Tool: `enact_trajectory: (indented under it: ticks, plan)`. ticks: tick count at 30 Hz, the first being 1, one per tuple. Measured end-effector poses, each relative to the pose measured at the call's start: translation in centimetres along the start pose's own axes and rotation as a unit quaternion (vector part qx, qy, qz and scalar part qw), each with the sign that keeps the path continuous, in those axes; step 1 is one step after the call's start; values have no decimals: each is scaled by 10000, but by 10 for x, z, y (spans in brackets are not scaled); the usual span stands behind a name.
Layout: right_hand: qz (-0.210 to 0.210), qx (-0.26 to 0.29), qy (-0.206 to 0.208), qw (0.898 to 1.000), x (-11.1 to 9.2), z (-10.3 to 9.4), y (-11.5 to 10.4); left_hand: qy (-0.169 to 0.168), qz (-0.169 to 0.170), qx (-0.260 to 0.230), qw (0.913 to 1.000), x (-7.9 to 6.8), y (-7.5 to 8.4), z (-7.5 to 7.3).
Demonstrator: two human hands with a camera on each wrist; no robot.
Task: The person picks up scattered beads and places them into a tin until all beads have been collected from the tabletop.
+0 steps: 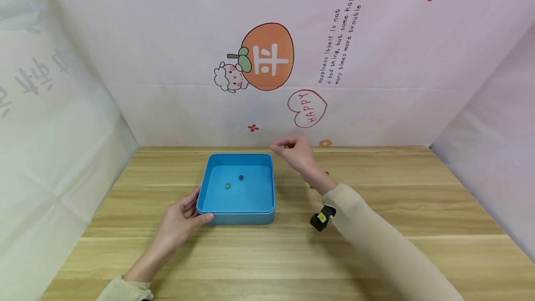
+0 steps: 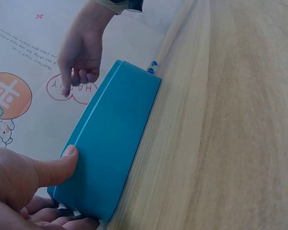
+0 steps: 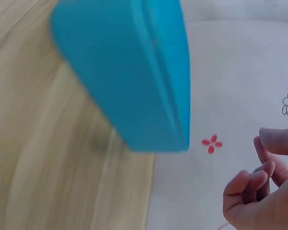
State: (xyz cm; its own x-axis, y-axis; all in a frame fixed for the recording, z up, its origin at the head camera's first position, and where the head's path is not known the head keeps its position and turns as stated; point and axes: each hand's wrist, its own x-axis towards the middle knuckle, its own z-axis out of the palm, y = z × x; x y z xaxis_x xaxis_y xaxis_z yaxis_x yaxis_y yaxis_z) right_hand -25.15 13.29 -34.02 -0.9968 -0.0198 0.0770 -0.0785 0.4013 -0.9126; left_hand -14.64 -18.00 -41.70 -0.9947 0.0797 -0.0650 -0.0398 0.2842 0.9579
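Note:
My left hand [image 1: 177,219] grips the near left corner of a blue square box [image 1: 238,218], thumb on the front wall and fingers along the side. Inside the box lie a yellow-green marble [image 1: 227,186] and a dark marble [image 1: 241,178]. My right hand [image 1: 296,153] is raised beyond the box's far right corner. Its thumb [image 3: 278,140] and index finger come together at the tips, the other fingers curled; I cannot tell whether anything is between them. Blue marbles [image 2: 152,67] on the table show past the box's end in the left wrist view.
Under my right forearm, a small marble [image 1: 327,173] peeks out on the wooden table [image 1: 259,259]. A printed white cloth [image 1: 188,115] rises behind the table's far edge, with more cloth on both sides. A black strapped device [image 1: 320,219] hangs at my right wrist.

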Motion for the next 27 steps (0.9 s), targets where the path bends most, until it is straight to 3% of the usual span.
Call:
enact_trajectory:
  ticks: [10, 15, 27]
  plan:
    - [-324, -86, 570, 9978, -7, -40, 39, 17, 3, 26, 10000, 0, -1, -1]
    - [-146, 114, 452, 9988, -11, -64, 59, 5, 36, -2, 10000, 0, -1, -1]
    - [315, -578, -157, 9977, -21, -104, 100, -19, 19, -48, 10000, 0, -2, -1]
